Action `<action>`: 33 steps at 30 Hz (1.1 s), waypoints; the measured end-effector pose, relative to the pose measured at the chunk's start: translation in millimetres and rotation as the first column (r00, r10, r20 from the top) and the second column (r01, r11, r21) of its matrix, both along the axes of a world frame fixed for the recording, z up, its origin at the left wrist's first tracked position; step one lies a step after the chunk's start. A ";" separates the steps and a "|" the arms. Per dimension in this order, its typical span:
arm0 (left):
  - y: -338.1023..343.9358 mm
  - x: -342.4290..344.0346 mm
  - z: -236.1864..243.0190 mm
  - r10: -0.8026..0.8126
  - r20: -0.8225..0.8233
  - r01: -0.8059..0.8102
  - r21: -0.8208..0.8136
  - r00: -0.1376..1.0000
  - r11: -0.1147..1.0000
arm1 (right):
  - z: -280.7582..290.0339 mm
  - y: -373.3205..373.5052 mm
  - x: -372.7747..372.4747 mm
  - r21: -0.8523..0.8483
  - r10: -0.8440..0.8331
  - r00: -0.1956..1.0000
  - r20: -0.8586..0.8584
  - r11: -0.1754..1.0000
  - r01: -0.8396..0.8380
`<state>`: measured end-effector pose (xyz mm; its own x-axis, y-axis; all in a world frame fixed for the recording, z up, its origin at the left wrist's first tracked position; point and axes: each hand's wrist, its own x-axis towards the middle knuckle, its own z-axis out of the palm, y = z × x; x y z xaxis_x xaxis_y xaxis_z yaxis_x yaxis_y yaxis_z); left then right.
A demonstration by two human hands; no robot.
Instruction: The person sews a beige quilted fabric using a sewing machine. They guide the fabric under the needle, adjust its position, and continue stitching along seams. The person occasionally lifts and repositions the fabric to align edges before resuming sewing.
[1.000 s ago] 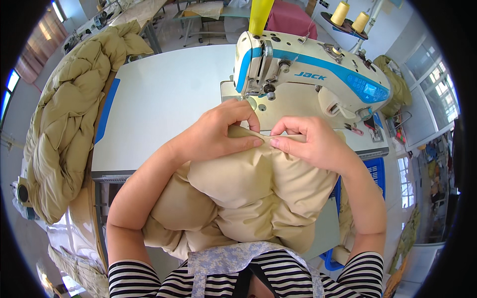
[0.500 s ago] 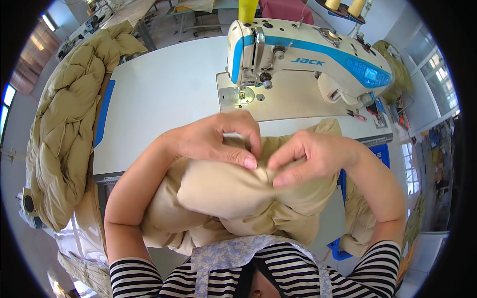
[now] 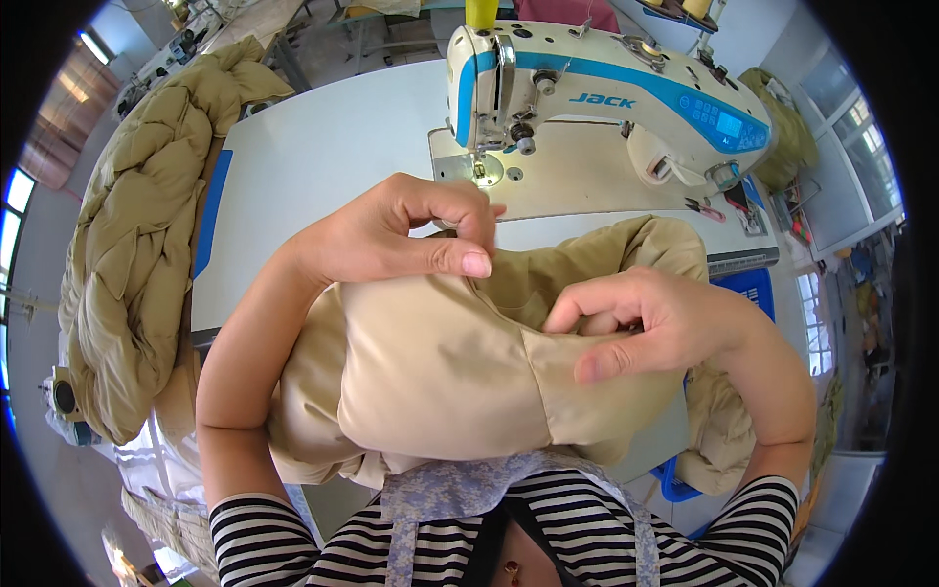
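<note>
A puffy tan padded garment (image 3: 440, 362) is bunched in front of my chest, against the table's near edge. My left hand (image 3: 416, 235) is closed on its upper edge, thumb on the near side and fingers curled behind. To the right, my right hand (image 3: 650, 318) grips the same edge between thumb and bent fingers. The edge runs between both hands, with a seam going down the near panel close to my right thumb. Behind this edge, the garment's inner side shows as a fold. My left fingertips are partly hidden by the fabric.
A white sewing machine (image 3: 606, 98) with a blue stripe stands beyond the garment on the white table (image 3: 313, 166). Pink-handled snips (image 3: 706, 209) lie at the table's right. More tan padded pieces (image 3: 137, 245) are heaped at the left. A blue basket (image 3: 748, 289) sits low at the right.
My hands have drawn apart, the left going up and leftward, the right going rightward. The garment's edge between them has spread out, and its near panel looks smoother.
</note>
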<state>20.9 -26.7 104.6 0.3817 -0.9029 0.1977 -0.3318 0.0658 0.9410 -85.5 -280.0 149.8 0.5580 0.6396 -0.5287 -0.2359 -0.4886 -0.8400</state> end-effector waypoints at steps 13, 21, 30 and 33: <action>1.9 -24.1 21.9 0.087 0.317 -0.116 0.076 0.944 0.990 | -1.2 7.0 -2.2 0.055 -0.128 0.785 0.607 0.991 0.120; 4.3 -19.0 11.7 0.111 0.334 -0.155 0.107 0.936 0.982 | -6.9 13.1 6.3 -0.063 -0.104 0.710 0.696 0.977 0.205; -2.3 30.3 -32.4 0.256 -0.043 -0.221 0.377 0.966 0.900 | -83.1 0.0 67.8 0.101 -0.344 0.820 0.458 0.936 0.336; -19.2 61.0 -65.3 0.303 0.039 -0.285 0.474 0.952 0.833 | -128.1 -1.9 111.7 -0.006 -0.336 0.799 0.498 0.920 0.391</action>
<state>81.8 -45.9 39.3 0.6428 -0.7278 -0.2390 -0.2303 -0.4811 0.8459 26.2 -281.9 21.7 0.9373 0.2953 -0.1849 0.0033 -0.5382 -0.8428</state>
